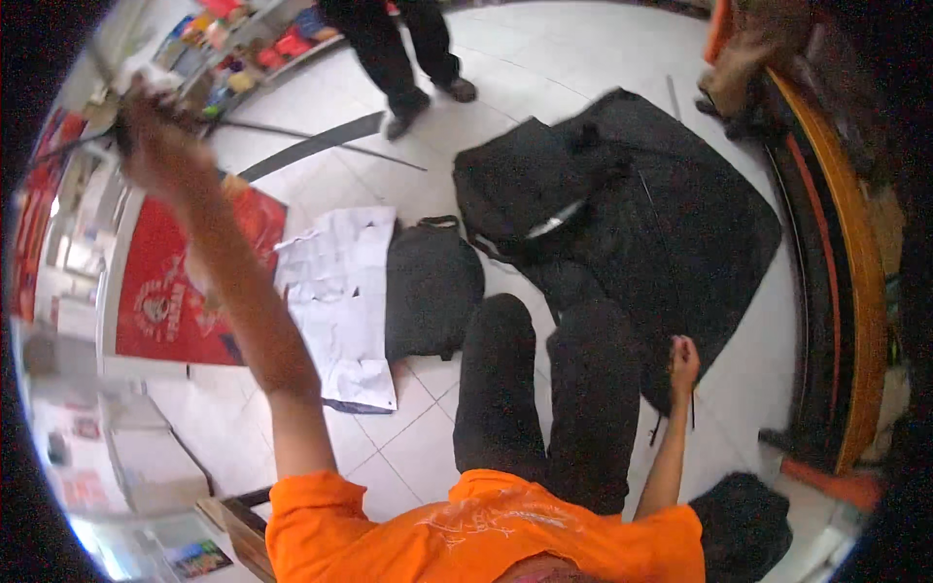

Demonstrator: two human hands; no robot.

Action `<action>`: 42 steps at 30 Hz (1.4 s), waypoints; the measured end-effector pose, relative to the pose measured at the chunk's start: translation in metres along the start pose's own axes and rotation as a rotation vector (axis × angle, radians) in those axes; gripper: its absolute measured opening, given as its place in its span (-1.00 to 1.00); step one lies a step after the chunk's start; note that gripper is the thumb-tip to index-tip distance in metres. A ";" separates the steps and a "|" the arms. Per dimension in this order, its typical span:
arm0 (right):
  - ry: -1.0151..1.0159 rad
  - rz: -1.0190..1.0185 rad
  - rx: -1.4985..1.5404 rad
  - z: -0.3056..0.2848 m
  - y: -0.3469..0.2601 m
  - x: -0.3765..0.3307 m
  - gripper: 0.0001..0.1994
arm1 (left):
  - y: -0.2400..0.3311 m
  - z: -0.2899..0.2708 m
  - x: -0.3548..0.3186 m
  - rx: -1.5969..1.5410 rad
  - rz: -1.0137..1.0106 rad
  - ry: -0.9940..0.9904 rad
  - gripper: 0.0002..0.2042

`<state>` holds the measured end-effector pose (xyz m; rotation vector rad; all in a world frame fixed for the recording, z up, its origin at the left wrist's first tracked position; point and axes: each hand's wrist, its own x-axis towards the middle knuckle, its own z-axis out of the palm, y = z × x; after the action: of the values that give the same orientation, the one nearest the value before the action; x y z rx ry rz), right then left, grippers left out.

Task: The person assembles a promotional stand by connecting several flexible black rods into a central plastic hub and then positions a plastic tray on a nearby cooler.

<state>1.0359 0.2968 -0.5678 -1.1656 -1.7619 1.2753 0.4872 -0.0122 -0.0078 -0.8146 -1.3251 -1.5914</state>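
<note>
My left hand [165, 146] is raised at the far left, smeared by motion. Thin dark rods [311, 141] spread out from around it, and its fingers seem closed on them. My right hand [684, 358] is low on the right, fingers pinched together beside the edge of a large black cloth [700, 214]. A thin black cord [693, 410] hangs down from that hand. The cloth covers much of the floor in front of my right leg. To its left lies a black bag [434, 291] with a top loop, against a creased white sheet [340, 301].
Another person in dark trousers [418, 49] stands at the back. A red printed panel [175, 282] is on the left, below shelves of colourful goods [258, 58]. A wooden-edged bench [855, 282] runs along the right. Black fabric [743, 530] lies at the lower right.
</note>
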 end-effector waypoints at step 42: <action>-0.031 -0.329 0.558 -0.171 -0.368 0.153 -0.68 | -0.011 -0.009 0.008 0.661 0.636 -0.185 -0.63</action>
<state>1.0251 0.4533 -0.1633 -0.5207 -1.4050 1.4490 0.4739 -0.0226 -0.0070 -0.8480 -1.4091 -0.5395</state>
